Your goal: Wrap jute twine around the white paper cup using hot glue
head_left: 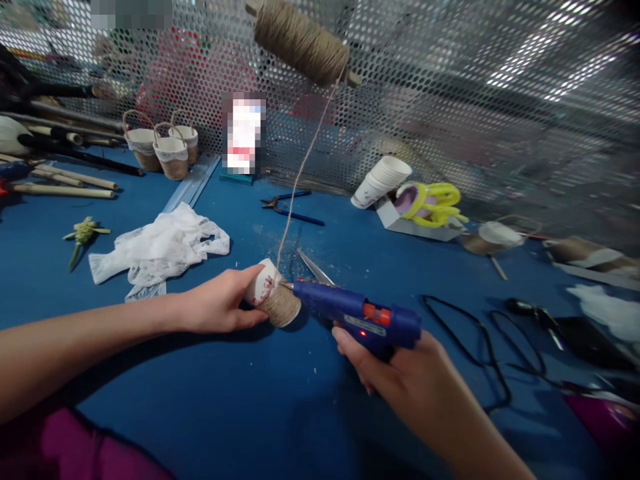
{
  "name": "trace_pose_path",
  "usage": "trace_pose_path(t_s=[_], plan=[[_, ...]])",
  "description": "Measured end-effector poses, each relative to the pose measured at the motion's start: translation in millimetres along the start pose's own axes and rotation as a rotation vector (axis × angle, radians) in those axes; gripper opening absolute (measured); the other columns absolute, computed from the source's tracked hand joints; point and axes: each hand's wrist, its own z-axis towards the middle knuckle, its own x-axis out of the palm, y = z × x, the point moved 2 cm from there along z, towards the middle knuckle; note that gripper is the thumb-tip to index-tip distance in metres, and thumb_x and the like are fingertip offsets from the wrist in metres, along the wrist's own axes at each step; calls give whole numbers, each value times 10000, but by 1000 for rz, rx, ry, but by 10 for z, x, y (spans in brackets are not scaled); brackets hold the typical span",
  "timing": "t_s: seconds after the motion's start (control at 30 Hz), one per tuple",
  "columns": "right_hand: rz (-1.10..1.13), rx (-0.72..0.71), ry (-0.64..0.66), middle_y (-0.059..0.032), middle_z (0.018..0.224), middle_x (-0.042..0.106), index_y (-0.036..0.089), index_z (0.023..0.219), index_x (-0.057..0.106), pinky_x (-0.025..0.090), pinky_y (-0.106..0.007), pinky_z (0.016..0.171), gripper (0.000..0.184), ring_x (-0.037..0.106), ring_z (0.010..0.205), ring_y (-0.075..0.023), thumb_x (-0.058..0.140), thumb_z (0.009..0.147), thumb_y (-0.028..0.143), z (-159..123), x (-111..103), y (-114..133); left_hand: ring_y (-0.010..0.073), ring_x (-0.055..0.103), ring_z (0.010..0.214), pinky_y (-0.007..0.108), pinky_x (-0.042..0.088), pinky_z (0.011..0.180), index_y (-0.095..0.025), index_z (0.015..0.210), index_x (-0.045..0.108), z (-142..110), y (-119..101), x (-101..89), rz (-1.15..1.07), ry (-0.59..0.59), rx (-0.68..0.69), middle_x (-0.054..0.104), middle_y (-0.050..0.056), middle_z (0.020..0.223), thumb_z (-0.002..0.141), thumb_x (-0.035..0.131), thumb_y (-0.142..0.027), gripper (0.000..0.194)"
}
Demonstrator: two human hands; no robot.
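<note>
My left hand (233,300) is closed around a paper cup (264,283) that lies tilted on its side. Brown twine covers the cup's right part, while white paper with a red print shows on the left. From a large twine spool (301,43) on the mesh, a single strand (306,157) runs down to the cup. My right hand (395,373) grips a blue glue gun (357,313) with a lit red light. Its nozzle points left at the cup's twine, close to or touching it. Scissors (316,268) lie behind the gun, partly hidden by it.
White lace (165,243) lies at left, with twine-wrapped baskets (171,159) behind it. Pliers (295,207) and stacked paper cups (383,180) are farther back. A box (420,223) holds yellow-handled scissors (435,203). A black cord (483,333) curls at right. Perforated mesh (210,67) stands along the back.
</note>
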Motion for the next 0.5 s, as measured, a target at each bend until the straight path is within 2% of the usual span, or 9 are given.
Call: trace_pose_path(t_s=[0.13,0.37,0.5], plan=[[-61,79,23,26,386,477,209,537,498,381,-229,351,332,458,332,-105,467,787,425,13,-1,-21,162,579,736,256,459,629,-115,1064,446,-4,39,13,-22,1,-9,625,63,883,734,556,-206,359],[-105,82,16,22,381,460,221,528,460,394,-248,383,342,447,342,-112,446,785,447,44,16,-81,165,587,733,255,468,621,-132,1054,440,-6,91,23,2,-5,-1,626,59,885,734,557,-218,351],[-125,133,14,19,384,459,217,544,464,398,-256,383,341,445,336,-115,433,767,475,76,12,-78,160,580,702,253,466,600,-129,1031,441,-6,99,32,-9,-1,-5,621,55,857,740,558,-223,328]])
